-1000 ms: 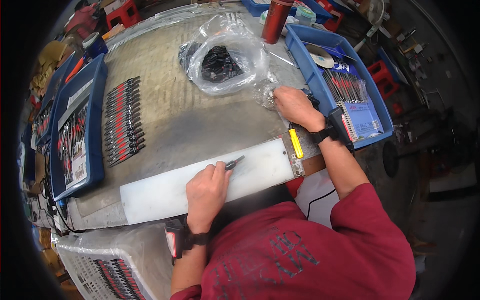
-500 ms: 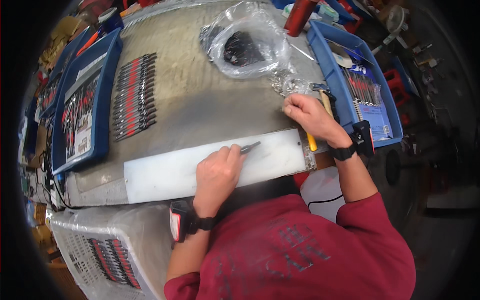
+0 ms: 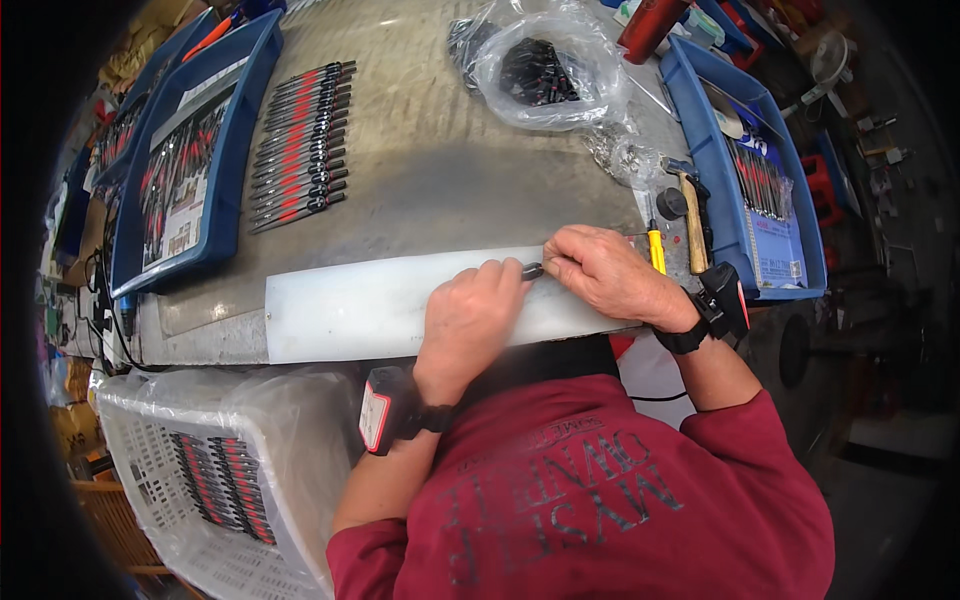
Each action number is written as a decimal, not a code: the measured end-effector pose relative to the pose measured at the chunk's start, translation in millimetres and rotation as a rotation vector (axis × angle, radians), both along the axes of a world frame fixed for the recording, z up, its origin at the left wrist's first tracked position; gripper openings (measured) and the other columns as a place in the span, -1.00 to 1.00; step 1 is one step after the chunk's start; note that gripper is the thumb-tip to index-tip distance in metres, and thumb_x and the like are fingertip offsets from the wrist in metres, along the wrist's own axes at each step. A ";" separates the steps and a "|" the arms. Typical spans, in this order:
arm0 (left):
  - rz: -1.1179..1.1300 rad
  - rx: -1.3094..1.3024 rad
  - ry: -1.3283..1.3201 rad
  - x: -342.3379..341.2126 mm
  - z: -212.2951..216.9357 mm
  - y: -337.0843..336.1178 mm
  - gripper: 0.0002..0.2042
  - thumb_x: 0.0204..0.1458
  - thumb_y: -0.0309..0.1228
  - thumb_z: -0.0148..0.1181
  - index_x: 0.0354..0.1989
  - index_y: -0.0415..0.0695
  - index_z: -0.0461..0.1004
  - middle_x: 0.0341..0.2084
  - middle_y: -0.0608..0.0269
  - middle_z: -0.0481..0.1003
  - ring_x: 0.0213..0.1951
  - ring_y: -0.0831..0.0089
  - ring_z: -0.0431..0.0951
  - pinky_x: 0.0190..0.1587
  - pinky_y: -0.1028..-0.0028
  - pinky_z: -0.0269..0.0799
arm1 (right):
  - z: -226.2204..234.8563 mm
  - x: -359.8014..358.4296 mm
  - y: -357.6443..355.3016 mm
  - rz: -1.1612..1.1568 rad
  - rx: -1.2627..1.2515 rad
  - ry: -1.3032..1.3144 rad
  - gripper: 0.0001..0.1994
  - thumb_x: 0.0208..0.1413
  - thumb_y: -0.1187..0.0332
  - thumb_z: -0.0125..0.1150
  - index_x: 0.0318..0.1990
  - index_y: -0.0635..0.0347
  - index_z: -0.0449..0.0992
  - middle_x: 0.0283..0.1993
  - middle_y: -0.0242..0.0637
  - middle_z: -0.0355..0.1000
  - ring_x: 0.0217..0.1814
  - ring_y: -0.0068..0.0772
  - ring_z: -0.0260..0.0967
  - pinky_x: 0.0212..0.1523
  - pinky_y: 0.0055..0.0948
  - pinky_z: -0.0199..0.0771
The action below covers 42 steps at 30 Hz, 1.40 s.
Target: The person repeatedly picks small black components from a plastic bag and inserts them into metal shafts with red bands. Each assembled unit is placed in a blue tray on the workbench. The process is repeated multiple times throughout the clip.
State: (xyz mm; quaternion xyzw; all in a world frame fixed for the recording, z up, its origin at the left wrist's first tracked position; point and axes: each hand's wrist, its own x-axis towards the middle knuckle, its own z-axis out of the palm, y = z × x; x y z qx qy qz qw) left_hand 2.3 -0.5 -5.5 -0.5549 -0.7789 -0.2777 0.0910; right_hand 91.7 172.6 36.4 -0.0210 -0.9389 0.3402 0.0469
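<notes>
My left hand (image 3: pixel 472 320) is closed around a small dark grey pen-shaped part (image 3: pixel 533 271), whose end sticks out past the fingers. At that end, my right hand (image 3: pixel 615 280) has its thumb and fingers pinched together; whether something small is between them is hidden. Both hands are above a long white board (image 3: pixel 350 308) along the table's near edge. Beyond it on the left lies a neat column of black-and-red pen-shaped tools (image 3: pixel 295 150). Small black parts (image 3: pixel 540 75) fill an opened clear plastic bag (image 3: pixel 490 75) at the back.
A yellow-handled screwdriver (image 3: pixel 656 250), a hammer (image 3: pixel 697 225) and a round black piece (image 3: pixel 672 203) lie right of my right hand. Blue trays (image 3: pixel 225 190) (image 3: pixel 735 235) hold more tools at both sides. Below left stands a lined white crate (image 3: pixel 130 440) with similar tools.
My right hand has moved in from beside the hammer to meet the end of the grey part. My left hand keeps hold of it. The whole view has shifted somewhat.
</notes>
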 end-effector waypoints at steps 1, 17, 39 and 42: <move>-0.002 0.003 -0.011 0.1 -0.3 -0.1 -0.82 -0.03 -0.36 0.23 -0.40 -0.13 0.34 -0.61 0.25 0.32 -0.56 0.31 0.43 -0.54 0.35 0.37 | -0.8 -0.4 -0.1 -0.004 0.007 -0.002 -0.84 0.07 0.37 0.04 -0.40 0.32 0.39 -0.39 0.05 0.37 -0.27 0.16 0.33 -0.26 -0.05 0.32; -0.001 -0.028 0.023 1.6 -2.6 0.4 -0.81 -0.02 -0.34 0.23 -0.36 -0.15 0.37 -0.61 0.26 0.31 -0.57 0.34 0.43 -0.55 0.37 0.37 | -3.2 -4.9 -12.4 -0.101 0.095 -0.053 -0.88 0.05 0.43 0.07 -0.39 0.34 0.42 -0.41 0.00 0.41 -0.31 0.08 0.38 -0.30 -0.17 0.37; 0.018 -0.036 -0.035 1.4 4.6 1.7 -0.84 -0.03 -0.43 0.25 -0.33 -0.15 0.41 -0.63 0.21 0.34 -0.58 0.26 0.43 -0.55 0.32 0.33 | -11.3 7.7 30.7 -0.137 0.031 0.214 -0.84 0.03 0.34 0.17 -0.34 0.26 0.49 -0.33 -0.08 0.47 -0.23 0.03 0.41 -0.23 -0.16 0.41; 0.018 -0.042 -0.041 1.3 5.0 1.0 -0.84 -0.03 -0.44 0.26 -0.32 -0.15 0.40 -0.63 0.20 0.34 -0.58 0.25 0.43 -0.54 0.31 0.32 | -4.0 11.5 75.8 -0.380 0.157 0.250 -0.86 0.03 0.42 0.18 -0.31 0.33 0.51 -0.35 -0.06 0.47 -0.30 -0.09 0.46 -0.28 -0.34 0.43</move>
